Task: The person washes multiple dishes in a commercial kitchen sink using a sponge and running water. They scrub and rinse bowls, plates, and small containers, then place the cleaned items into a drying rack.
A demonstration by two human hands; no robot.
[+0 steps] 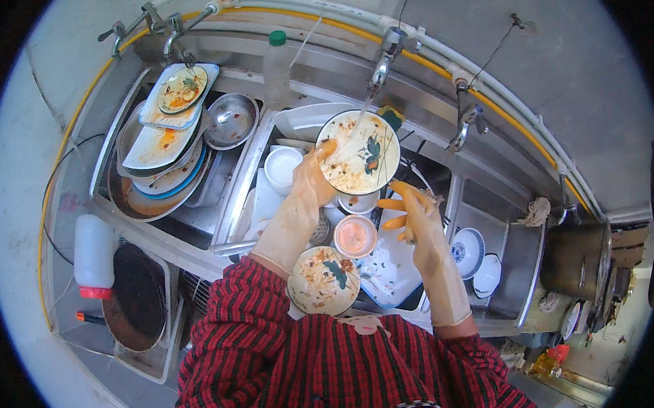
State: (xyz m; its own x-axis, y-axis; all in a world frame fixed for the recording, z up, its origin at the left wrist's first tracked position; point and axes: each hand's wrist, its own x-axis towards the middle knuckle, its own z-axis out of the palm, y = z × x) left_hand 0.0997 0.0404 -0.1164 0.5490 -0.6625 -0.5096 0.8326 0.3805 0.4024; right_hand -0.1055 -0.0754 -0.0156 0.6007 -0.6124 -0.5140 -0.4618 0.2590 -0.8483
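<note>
My left hand point(315, 180), in a rubber glove with an orange palm side, grips the left rim of a dark-rimmed cream plate point(352, 153). Food scraps and a dark green leaf lie on this plate. It is tilted beneath a metal tap point(382, 65), with a thin stream of water falling on it. Just below the plate's right edge is my right hand point(415, 214), gloved too, its fingers apart; whether a fingertip touches the rim is unclear. Underneath are a white cup point(283, 167), an orange-tinted bowl point(355, 236), a second soiled plate point(324, 280) and a white tray point(393, 275).
Soiled dishes point(165, 145) are piled in the left sink basin, beside a metal bowl point(231, 120). A green-capped bottle point(277, 69) and a sponge point(391, 116) stand behind. Two white bowls point(467, 252) sit in the right basin, left of a large pot point(575, 259).
</note>
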